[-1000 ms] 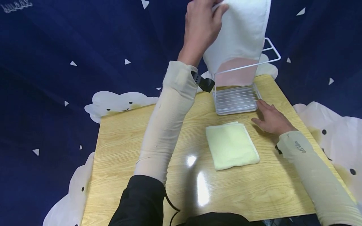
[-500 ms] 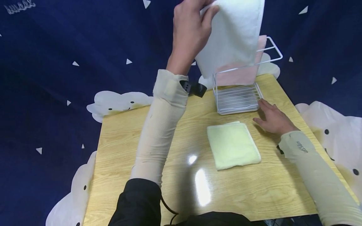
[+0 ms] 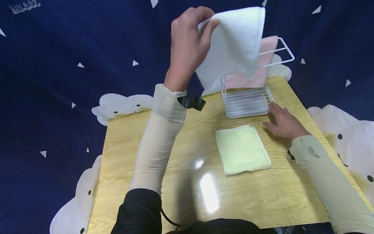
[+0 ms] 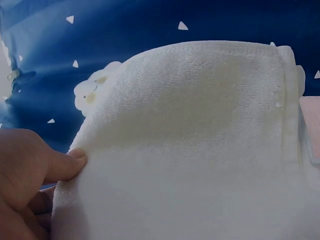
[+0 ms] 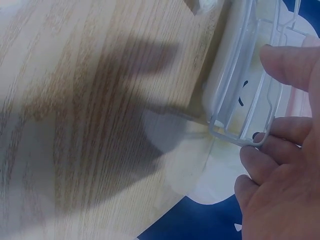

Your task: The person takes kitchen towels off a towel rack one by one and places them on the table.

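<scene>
My left hand pinches the edge of a white towel between thumb and fingers, up in the air at the left of a white wire rack. The towel hangs down and hides part of the rack's upper frame. A pink towel hangs at the back of the rack, partly behind the white one. My right hand rests its fingertips against the front right corner of the rack's base. In the right wrist view its thumb stands apart from the fingers.
A folded pale yellow towel lies on the wooden table in front of the rack. Behind and around the table is a dark blue curtain with white clouds and triangles. A black cable trails near the left sleeve.
My left hand has moved left and down in view, carrying the white towel away from the rack and uncovering more of the pink towel. The right hand stays at the rack's corner.
</scene>
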A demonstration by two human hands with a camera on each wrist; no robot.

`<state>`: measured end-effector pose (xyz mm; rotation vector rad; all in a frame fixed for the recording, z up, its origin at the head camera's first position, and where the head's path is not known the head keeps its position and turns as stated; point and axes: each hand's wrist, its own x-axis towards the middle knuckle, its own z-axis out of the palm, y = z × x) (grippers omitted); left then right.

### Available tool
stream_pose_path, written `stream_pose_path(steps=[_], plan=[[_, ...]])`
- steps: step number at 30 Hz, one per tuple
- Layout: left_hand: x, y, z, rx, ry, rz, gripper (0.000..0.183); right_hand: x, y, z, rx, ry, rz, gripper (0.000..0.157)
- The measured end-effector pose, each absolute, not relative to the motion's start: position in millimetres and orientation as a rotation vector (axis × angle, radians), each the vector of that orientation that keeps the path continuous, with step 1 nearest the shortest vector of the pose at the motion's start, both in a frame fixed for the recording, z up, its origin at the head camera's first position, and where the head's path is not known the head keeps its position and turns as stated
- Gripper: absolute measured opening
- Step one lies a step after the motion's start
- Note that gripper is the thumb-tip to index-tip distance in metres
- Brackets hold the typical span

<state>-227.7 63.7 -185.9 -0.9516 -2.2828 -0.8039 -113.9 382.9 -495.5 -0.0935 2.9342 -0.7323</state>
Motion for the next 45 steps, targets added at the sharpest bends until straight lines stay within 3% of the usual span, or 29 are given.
stream_pose_path(steps=[29,45], plan=[[-202,19,-239,-1.001,-2.116,-0.959,0.014,-112,389,-498,-0.082,2.928,-0.749,0.089],[-186,0,-271,-1.027,-2.144,-0.967,0.017,-110,386,-494,-0.079,2.927,-0.756,0.088]])
